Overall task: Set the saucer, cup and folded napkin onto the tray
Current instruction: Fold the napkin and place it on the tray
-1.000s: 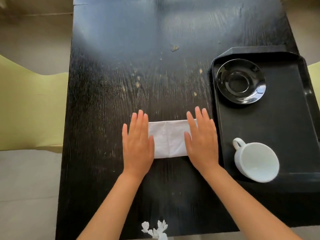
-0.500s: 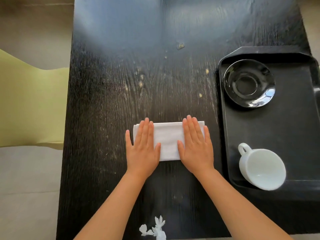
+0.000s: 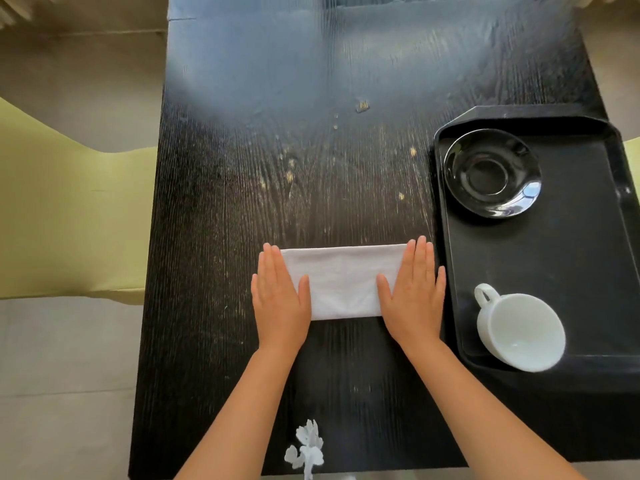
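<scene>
White napkin (image 3: 341,282) under flat hands (image 3: 280,299), black table (image 3: 242,202)

White napkin (image 3: 341,282) and cup (image 3: 519,332) are showing against black saucer (image 3: 491,173), tray (image 3: 571,258), streaky wood-grain table (image 3: 277,150).

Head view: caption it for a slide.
Both hands flatten a folded napkin beside the tray holding saucer and cup.

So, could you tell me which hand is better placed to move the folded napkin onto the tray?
Probably the right hand: it rests on the napkin end beside the tray.
</scene>
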